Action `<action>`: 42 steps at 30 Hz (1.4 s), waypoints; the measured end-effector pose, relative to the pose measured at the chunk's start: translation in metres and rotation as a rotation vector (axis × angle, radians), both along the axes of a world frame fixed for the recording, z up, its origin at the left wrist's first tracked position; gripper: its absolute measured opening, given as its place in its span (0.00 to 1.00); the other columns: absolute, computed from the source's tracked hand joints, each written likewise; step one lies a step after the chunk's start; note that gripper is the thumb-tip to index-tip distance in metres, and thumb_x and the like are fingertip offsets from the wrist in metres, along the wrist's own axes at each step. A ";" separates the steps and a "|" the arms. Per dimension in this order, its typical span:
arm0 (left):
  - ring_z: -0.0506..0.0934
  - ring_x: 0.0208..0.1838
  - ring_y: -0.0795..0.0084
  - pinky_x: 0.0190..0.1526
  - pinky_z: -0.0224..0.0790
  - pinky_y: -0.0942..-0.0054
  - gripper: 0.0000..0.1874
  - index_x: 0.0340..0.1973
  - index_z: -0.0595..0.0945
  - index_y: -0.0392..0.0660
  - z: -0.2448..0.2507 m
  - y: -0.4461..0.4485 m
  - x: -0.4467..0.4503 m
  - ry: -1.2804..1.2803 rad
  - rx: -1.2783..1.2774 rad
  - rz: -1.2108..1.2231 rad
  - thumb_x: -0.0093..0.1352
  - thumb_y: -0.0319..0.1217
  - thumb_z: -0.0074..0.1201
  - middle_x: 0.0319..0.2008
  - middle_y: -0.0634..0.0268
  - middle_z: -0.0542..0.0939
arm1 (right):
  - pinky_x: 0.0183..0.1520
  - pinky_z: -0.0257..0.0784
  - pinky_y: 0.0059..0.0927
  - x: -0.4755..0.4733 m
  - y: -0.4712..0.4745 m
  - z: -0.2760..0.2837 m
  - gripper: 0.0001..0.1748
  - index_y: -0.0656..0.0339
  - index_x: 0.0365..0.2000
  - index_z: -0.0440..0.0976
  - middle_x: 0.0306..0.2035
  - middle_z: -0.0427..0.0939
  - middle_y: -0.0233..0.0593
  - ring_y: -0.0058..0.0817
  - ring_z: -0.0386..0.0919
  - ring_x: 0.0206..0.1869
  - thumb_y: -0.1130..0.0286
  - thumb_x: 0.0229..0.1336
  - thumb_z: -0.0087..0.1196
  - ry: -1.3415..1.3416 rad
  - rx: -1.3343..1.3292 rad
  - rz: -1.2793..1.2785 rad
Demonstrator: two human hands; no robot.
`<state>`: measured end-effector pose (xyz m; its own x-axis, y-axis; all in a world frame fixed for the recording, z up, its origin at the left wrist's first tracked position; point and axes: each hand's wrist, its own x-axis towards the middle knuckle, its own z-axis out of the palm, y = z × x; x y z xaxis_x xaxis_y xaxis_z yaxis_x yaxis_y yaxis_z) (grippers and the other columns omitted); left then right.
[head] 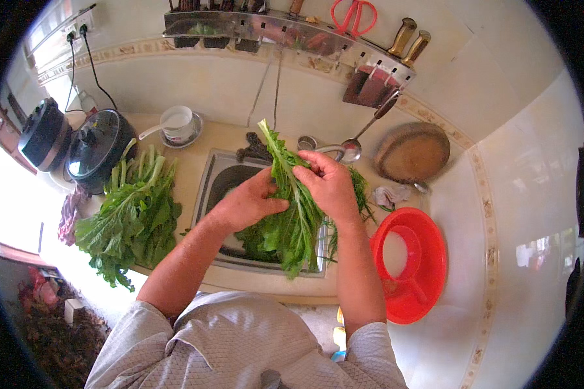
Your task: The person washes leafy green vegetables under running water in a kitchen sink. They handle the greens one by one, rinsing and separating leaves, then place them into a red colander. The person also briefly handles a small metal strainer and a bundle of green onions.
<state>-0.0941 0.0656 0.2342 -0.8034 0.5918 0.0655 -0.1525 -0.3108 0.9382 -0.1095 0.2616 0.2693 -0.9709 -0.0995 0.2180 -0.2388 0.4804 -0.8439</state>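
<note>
Over the sink, my left hand [253,199] and my right hand [328,185] hold a long-leaved green vegetable [292,185], its pale cut stalk end pointing up toward the wall. The right thumb and fingers pinch its upper stem. My left thumb lies against the leaf's edge, with the other left fingers partly hidden behind it. More dark greens [258,243] show below, inside the stainless steel sink [205,194]. Thin green stems [360,189] lie along its right side. To the left, a heap of similar leafy greens [131,214] rests on the counter and overhangs its front edge.
A red plastic basin [433,277] stands at the right, near a crumpled cloth [392,196] and a round wooden chopping board [413,151]. Behind the sink hangs a ladle [353,148] from the utensil rack [282,34]. Stacked bowls [177,126] and a lidded pot [97,146] sit left.
</note>
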 end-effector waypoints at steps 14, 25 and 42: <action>0.77 0.59 0.65 0.61 0.71 0.64 0.33 0.69 0.65 0.42 0.006 -0.007 0.000 -0.208 0.148 -0.127 0.67 0.20 0.55 0.59 0.58 0.77 | 0.52 0.73 0.29 0.007 0.029 0.005 0.32 0.66 0.59 0.71 0.47 0.82 0.40 0.24 0.78 0.46 0.60 0.58 0.66 -0.359 -0.270 0.182; 0.74 0.63 0.66 0.64 0.68 0.63 0.35 0.71 0.63 0.42 0.002 -0.019 -0.012 -0.138 0.057 -0.146 0.68 0.19 0.53 0.63 0.58 0.75 | 0.52 0.73 0.26 0.035 0.039 0.014 0.26 0.67 0.52 0.76 0.44 0.82 0.32 0.21 0.79 0.43 0.69 0.53 0.66 -0.553 -0.234 0.247; 0.75 0.62 0.63 0.63 0.69 0.65 0.35 0.70 0.62 0.38 -0.004 -0.017 -0.019 -0.098 0.014 -0.183 0.70 0.25 0.57 0.61 0.52 0.75 | 0.50 0.73 0.25 0.035 0.043 0.021 0.22 0.66 0.51 0.77 0.42 0.82 0.30 0.18 0.77 0.43 0.66 0.58 0.64 -0.551 -0.293 0.345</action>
<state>-0.1135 0.0485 0.2302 -0.6857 0.7279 0.0014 -0.2977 -0.2822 0.9120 -0.0747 0.3046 0.2906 -0.8713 -0.4332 -0.2305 0.1621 0.1893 -0.9684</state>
